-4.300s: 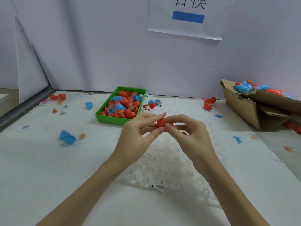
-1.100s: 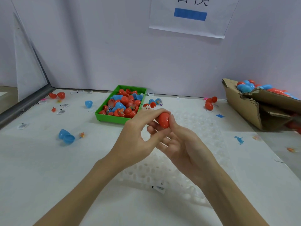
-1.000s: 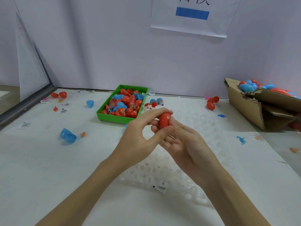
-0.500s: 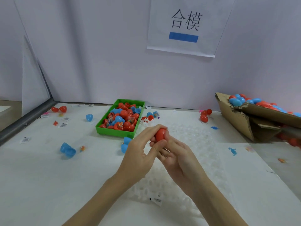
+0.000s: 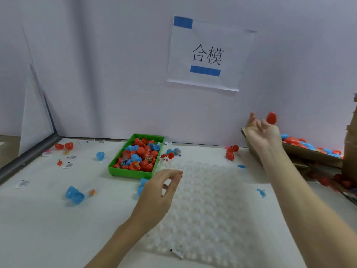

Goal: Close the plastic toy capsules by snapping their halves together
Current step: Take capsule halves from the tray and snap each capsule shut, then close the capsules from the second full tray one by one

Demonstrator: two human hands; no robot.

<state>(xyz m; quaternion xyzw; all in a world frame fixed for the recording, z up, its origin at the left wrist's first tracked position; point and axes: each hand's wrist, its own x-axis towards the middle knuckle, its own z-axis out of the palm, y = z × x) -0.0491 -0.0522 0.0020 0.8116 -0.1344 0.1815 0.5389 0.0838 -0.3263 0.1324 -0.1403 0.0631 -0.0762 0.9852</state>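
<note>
- I am tossing a closed red capsule (image 5: 271, 118) toward the cardboard box (image 5: 313, 155); it is sitting in the air just above the fingertips (image 5: 265, 125) of my right hand (image 5: 263, 135), apart from them as far as I can tell, and up and left of the box's open mouth.
- My right fingers are spread and released, palm turned up, gripping nothing.
- My left hand (image 5: 157, 192) is hovering low, just right of the green tray (image 5: 133, 174) and over the near edge of the white bubbled mat (image 5: 208, 209); its fingers are loosely curled, thumb and forefinger close together, and I am seeing nothing between them.
- To do this step well, I am judging that the throw wants a soft arc, since the box mouth lies right of the hand and a hard capsule could bounce out or pop open on landing.
- The left hand is already near the green tray, so I am thinking it should be picking the next pair from the red and blue halves (image 5: 138, 156) heaped inside.
- Loose blue halves (image 5: 74, 195) are lying well left of the green tray, and red pieces (image 5: 230, 152) well right of it.
- The paper sign (image 5: 208, 55) on the wall above the green tray is reading "合模", with a blue bar below the characters and a blue patch at its top corner.
- The small printed slips (image 5: 22, 183) left of the green tray are too small to read.
</note>
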